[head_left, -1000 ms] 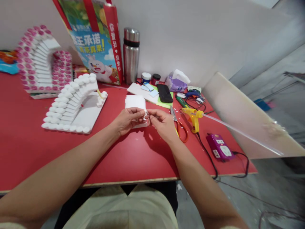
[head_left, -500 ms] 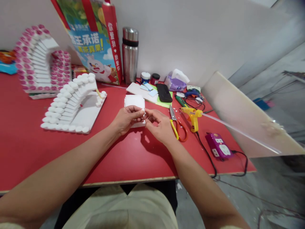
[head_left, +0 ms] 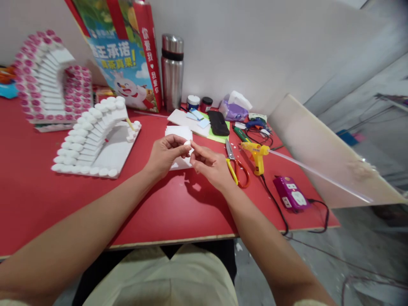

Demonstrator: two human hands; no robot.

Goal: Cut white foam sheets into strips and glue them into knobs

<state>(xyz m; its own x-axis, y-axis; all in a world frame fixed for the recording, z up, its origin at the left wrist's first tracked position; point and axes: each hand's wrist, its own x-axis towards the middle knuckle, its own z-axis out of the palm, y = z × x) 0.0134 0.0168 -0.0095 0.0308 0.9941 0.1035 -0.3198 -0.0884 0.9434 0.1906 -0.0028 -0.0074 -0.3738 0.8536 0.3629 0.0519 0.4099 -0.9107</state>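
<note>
A small rounded white piece (head_left: 188, 144) is pinched in the fingertips of my left hand (head_left: 164, 156). My right hand (head_left: 211, 166) has its fingers bent together, with the index fingertip and thumb at the edge of the same piece. Just beneath both hands lies a stack of white sheets (head_left: 177, 131) on the red table. Left of my hands stands a white stair model (head_left: 92, 136) with rows of white round pieces along its side. Scissors (head_left: 235, 165) with yellow and orange handles rest close to my right hand.
To the right lie a yellow glue gun (head_left: 258, 155) with a long clear stick and a purple power box (head_left: 290, 194). At the back are a steel bottle (head_left: 172, 72), a printed bag (head_left: 124, 59), a tissue pack (head_left: 235, 108) and a pink-and-white stair model (head_left: 47, 85).
The small white piece now shows more plainly between my fingertips, which have turned and risen slightly. The whole view has shifted a little.
</note>
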